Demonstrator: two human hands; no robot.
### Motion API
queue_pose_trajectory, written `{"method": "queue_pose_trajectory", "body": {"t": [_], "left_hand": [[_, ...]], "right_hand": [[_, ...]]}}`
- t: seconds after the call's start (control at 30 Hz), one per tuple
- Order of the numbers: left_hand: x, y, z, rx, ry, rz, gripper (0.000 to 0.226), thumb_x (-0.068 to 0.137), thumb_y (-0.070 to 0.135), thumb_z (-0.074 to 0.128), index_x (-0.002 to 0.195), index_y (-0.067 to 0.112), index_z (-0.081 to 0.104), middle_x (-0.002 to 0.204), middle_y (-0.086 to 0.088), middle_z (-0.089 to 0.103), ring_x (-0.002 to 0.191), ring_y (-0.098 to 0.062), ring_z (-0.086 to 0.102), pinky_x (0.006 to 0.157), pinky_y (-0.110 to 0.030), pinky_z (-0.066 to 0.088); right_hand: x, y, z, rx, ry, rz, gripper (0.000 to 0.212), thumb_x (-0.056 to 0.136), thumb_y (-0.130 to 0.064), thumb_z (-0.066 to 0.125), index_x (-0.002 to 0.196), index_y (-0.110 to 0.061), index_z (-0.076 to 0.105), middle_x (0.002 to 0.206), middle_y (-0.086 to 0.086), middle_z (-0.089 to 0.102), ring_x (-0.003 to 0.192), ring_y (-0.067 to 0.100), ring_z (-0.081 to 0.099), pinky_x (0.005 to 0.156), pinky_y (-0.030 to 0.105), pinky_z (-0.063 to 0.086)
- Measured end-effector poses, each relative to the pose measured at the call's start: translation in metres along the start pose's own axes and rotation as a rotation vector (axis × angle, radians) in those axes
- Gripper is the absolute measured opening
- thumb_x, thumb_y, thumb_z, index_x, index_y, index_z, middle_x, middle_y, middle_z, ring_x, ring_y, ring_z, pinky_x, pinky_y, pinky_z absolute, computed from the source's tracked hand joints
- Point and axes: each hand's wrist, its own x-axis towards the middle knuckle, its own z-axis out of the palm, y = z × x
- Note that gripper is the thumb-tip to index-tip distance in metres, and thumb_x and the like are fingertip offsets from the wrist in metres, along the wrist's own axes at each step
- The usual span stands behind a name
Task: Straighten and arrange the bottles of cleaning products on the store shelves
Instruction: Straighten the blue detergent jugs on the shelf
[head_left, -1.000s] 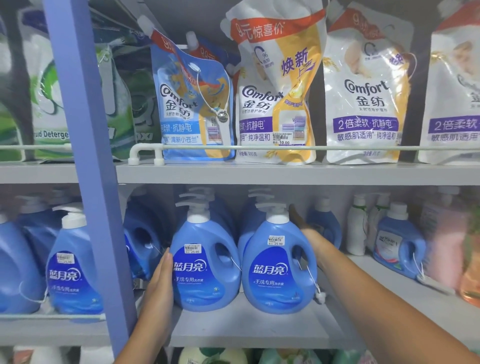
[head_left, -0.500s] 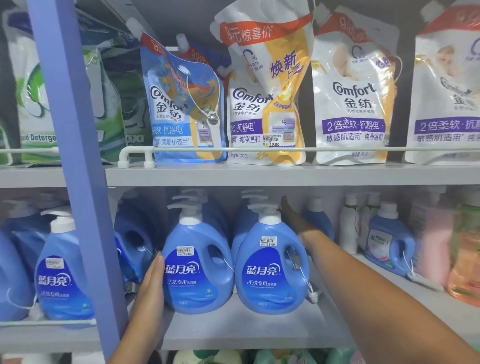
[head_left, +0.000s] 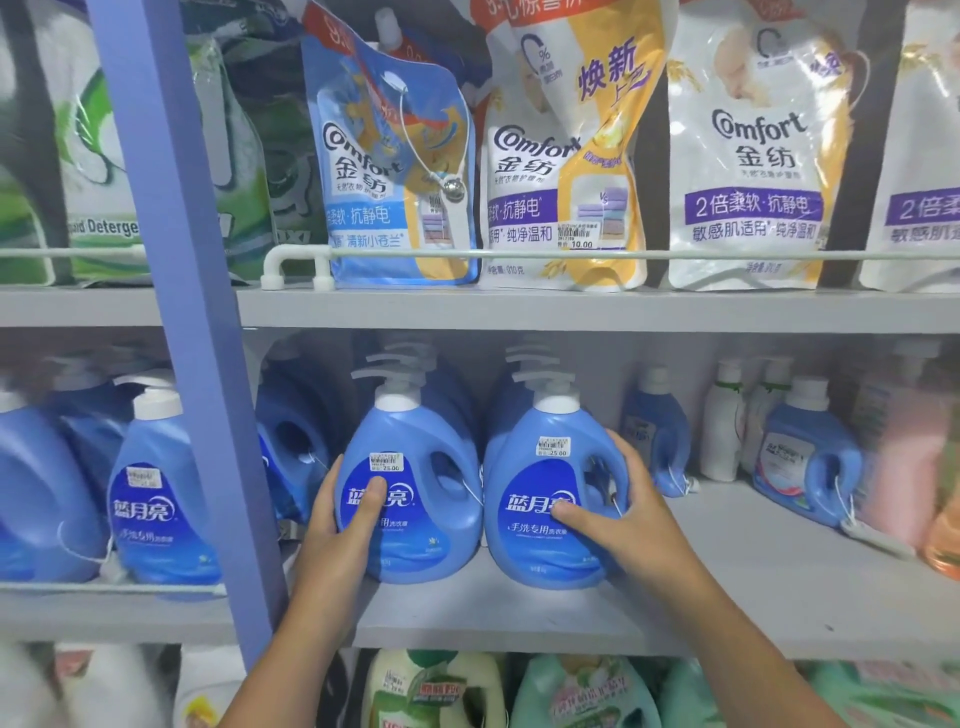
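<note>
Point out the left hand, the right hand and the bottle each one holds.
left hand (head_left: 337, 525), head view, back of hand
right hand (head_left: 618, 509), head view, knuckles
left bottle (head_left: 415, 519), head view, label
right bottle (head_left: 535, 478), head view, label

head view, close, facing shelves (head_left: 571, 309)
</note>
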Motion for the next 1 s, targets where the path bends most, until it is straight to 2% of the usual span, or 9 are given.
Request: {"method": "queue_pose_trajectory", "body": {"t": [0.37,0.43,0.53,0.6,0.67,0.73,0.83,0.93,1.0], "left_hand": [[-0.012,0.012,0.000,0.112,0.066,-0.014,0.084,0.068,0.070,0.081,0.142,0.049,0.048,0.126,0.012,0.070,0.112,-0.015,0.070,0.095,-0.047,0.058],[-0.027,0.014,0.010,0.242,0.177,0.108,0.083,0.072,0.062,0.076,0.146,0.049,0.041,0.140,0.016,0.058,0.122,-0.005,0.061,0.105,-0.043,0.052],[-0.061,0.015,0.043,0.284,0.226,0.455,0.060,0.086,0.048,0.075,0.141,0.038,0.051,0.151,0.013,0.051,0.142,-0.010,0.046,0.117,-0.046,0.039],[-0.091,0.012,0.081,0.340,0.117,0.739,0.046,0.086,0.035,0.067,0.129,0.020,0.060,0.142,0.000,0.060,0.142,-0.020,0.048,0.116,-0.040,0.040],[-0.116,0.008,0.128,0.345,-0.056,0.853,0.036,0.085,0.029,0.067,0.118,0.016,0.064,0.132,-0.002,0.067,0.135,-0.019,0.056,0.108,-0.030,0.045],[-0.127,0.002,0.180,0.316,-0.226,0.766,0.038,0.084,0.030,0.069,0.120,0.021,0.066,0.130,0.008,0.068,0.129,-0.012,0.060,0.104,-0.020,0.045],[-0.110,-0.019,0.261,0.314,-0.284,0.381,0.042,0.085,0.028,0.075,0.126,0.033,0.063,0.128,0.015,0.065,0.123,-0.006,0.060,0.100,-0.009,0.040],[-0.069,-0.038,0.330,0.349,-0.193,0.121,0.033,0.089,0.024,0.076,0.118,0.021,0.062,0.112,0.007,0.068,0.108,-0.013,0.065,0.090,-0.025,0.047],[-0.047,-0.039,0.357,0.449,-0.113,0.091,0.021,0.085,0.026,0.074,0.099,0.013,0.063,0.093,-0.009,0.071,0.089,-0.026,0.068,0.077,-0.035,0.049]], "right_hand": [[-0.007,-0.003,0.003,-0.021,0.005,-0.012,0.073,0.081,-0.017,0.086,0.141,-0.036,0.049,0.123,-0.020,0.068,0.114,0.004,0.068,0.076,0.023,0.061],[-0.009,0.000,-0.007,-0.061,-0.006,0.015,0.071,0.081,-0.031,0.084,0.142,-0.041,0.048,0.128,-0.025,0.066,0.118,0.000,0.065,0.080,0.022,0.060],[-0.008,0.011,-0.046,-0.191,0.065,0.064,0.088,0.072,-0.068,0.078,0.149,-0.046,0.042,0.147,-0.030,0.048,0.134,-0.003,0.048,0.100,0.021,0.048],[-0.002,0.011,-0.083,-0.358,0.230,0.069,0.082,0.077,-0.064,0.078,0.148,-0.037,0.047,0.147,-0.021,0.048,0.135,0.002,0.047,0.109,0.027,0.041],[0.013,0.010,-0.131,-0.518,0.447,0.030,0.053,0.087,-0.044,0.078,0.132,-0.028,0.057,0.135,-0.010,0.053,0.124,0.008,0.050,0.107,0.030,0.040],[0.034,0.010,-0.177,-0.683,0.563,0.002,0.025,0.088,-0.040,0.073,0.102,-0.024,0.058,0.115,0.003,0.061,0.103,0.018,0.057,0.090,0.032,0.047],[0.067,0.013,-0.226,-0.769,0.536,0.008,0.025,0.077,-0.041,0.056,0.071,-0.021,0.043,0.072,0.003,0.054,0.071,0.021,0.052,0.061,0.029,0.040],[0.080,0.001,-0.232,-0.875,0.358,0.187,0.034,0.092,-0.036,0.053,0.064,-0.020,0.043,0.064,-0.002,0.045,0.073,0.023,0.051,0.065,0.030,0.039],[0.092,0.012,-0.239,-0.977,0.285,0.304,0.047,0.093,-0.052,0.037,0.085,-0.013,0.060,0.082,0.007,0.062,0.088,0.028,0.060,0.081,0.032,0.049]]}}
